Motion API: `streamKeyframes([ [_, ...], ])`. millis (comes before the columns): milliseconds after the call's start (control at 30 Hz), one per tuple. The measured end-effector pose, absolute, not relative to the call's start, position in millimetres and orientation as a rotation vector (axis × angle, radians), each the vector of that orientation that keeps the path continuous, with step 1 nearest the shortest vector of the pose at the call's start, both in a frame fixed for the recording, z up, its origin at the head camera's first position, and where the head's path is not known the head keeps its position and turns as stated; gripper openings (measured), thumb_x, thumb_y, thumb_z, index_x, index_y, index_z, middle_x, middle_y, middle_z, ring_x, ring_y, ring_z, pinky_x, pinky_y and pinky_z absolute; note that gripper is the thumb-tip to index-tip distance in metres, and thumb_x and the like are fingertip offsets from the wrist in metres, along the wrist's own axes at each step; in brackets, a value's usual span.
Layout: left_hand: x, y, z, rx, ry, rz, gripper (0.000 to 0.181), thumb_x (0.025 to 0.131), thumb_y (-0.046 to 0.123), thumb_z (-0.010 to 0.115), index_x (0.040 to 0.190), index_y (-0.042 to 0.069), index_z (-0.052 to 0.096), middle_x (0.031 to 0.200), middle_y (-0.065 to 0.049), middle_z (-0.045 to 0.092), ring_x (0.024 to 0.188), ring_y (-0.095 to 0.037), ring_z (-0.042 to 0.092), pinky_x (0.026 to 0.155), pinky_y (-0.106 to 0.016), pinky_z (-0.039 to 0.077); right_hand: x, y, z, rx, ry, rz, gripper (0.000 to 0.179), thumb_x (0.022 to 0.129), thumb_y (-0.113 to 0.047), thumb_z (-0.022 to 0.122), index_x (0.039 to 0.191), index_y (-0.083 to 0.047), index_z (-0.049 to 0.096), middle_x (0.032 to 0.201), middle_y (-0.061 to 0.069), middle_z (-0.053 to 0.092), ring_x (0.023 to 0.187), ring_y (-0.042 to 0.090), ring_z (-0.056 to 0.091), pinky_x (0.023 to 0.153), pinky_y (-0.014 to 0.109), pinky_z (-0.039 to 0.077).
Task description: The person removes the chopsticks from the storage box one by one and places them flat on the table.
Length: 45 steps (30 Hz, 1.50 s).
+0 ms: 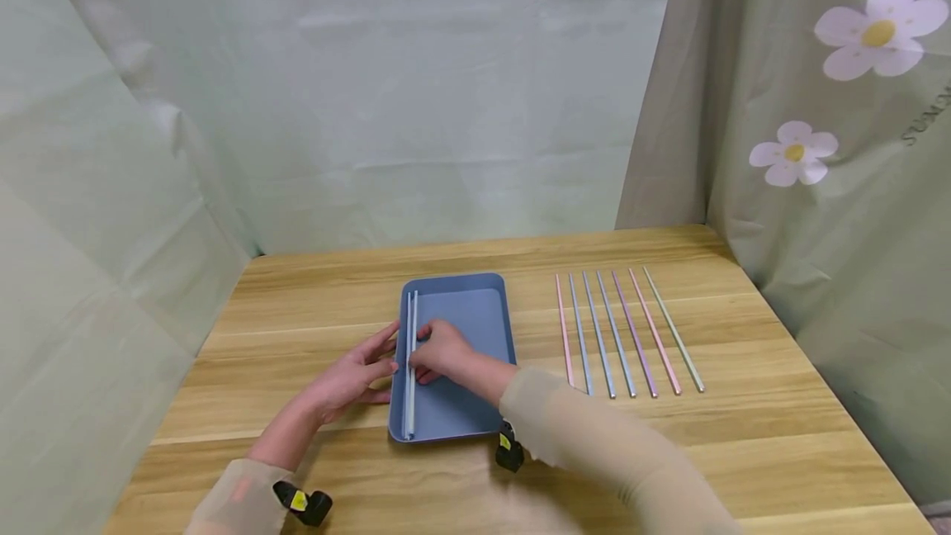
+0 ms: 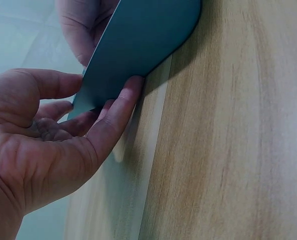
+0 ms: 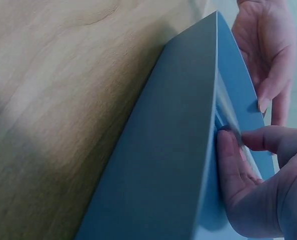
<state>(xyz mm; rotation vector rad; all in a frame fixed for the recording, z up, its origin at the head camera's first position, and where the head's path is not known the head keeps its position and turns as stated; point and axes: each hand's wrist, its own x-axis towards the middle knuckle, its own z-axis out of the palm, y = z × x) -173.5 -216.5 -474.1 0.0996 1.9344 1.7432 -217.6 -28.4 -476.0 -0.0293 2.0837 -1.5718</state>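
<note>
A blue-grey rectangular tray [image 1: 470, 316] lies on the table, with two pale bluish chopsticks [image 1: 412, 411] lengthwise along its left inner side. My left hand [image 1: 351, 376] rests against the tray's outer left wall, fingers extended. In the left wrist view, its fingertips [image 2: 133, 84] touch the wall and the thumb is at the rim. Reaching over the tray, my right hand [image 1: 444, 351] pinches a chopstick near its middle between thumb and fingers. The right wrist view shows the near wall of the tray [image 3: 163, 130] hiding most of the chopsticks.
To the right of the tray, several chopsticks [image 1: 607, 333] in pink, blue, purple and green lie side by side on the wooden table [image 1: 312, 300]. Pale curtains [image 1: 461, 106] enclose the back and sides. Each wrist carries a small black device [image 1: 509, 448].
</note>
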Motion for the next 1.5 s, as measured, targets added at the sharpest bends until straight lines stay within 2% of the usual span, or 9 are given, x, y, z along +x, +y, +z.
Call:
streamKeyframes([
  [200,-174,-216,-476,0.095,1.940,1.737,0.073,0.106,0.008,0.051,0.166,0.024,0.013,0.167,-0.024,0.013,0.138,-0.044,0.042,0.090,-0.052,0.057,-218,-25,-481,-0.013,2.016,-1.659,0.047,0.083,0.012,0.071,0.125,0.001,0.054,0.074,0.018,0.069,0.057,0.022,0.067,0.057,0.037,0.061],
  [400,-174,-216,-477,0.080,1.945,1.732,0.074,0.106,0.007,0.051,0.166,0.024,0.011,0.168,-0.023,0.010,0.136,-0.042,0.044,0.090,-0.052,0.057,-218,-13,-484,-0.084,1.944,-1.757,0.056,0.088,0.012,0.066,0.141,-0.002,0.050,0.090,0.015,0.067,0.063,0.023,0.067,0.059,0.040,0.061],
  [600,-174,-217,-476,0.065,1.951,1.737,0.074,0.105,0.006,0.050,0.166,0.023,0.012,0.167,-0.025,0.011,0.134,-0.042,0.046,0.090,-0.052,0.057,-217,-1,-482,-0.124,1.871,-1.830,0.064,0.092,0.009,0.064,0.151,-0.005,0.043,0.094,0.013,0.059,0.071,0.024,0.065,0.058,0.041,0.061],
  [1000,-175,-217,-478,0.041,1.961,1.734,0.073,0.105,0.007,0.052,0.166,0.027,0.015,0.168,-0.021,0.013,0.137,-0.044,0.043,0.091,-0.053,0.056,-218,21,-466,-0.169,1.885,-1.882,0.066,0.095,0.006,0.065,0.155,-0.007,0.041,0.095,0.012,0.054,0.079,0.025,0.066,0.061,0.043,0.062],
  [1500,-174,-216,-476,0.094,1.953,1.753,0.075,0.105,0.007,0.052,0.166,0.024,0.013,0.168,-0.023,0.010,0.138,-0.042,0.041,0.091,-0.052,0.056,-223,64,-445,-0.263,1.959,-1.932,0.066,0.096,0.005,0.064,0.156,-0.010,0.041,0.104,0.014,0.055,0.081,0.023,0.064,0.063,0.042,0.062],
])
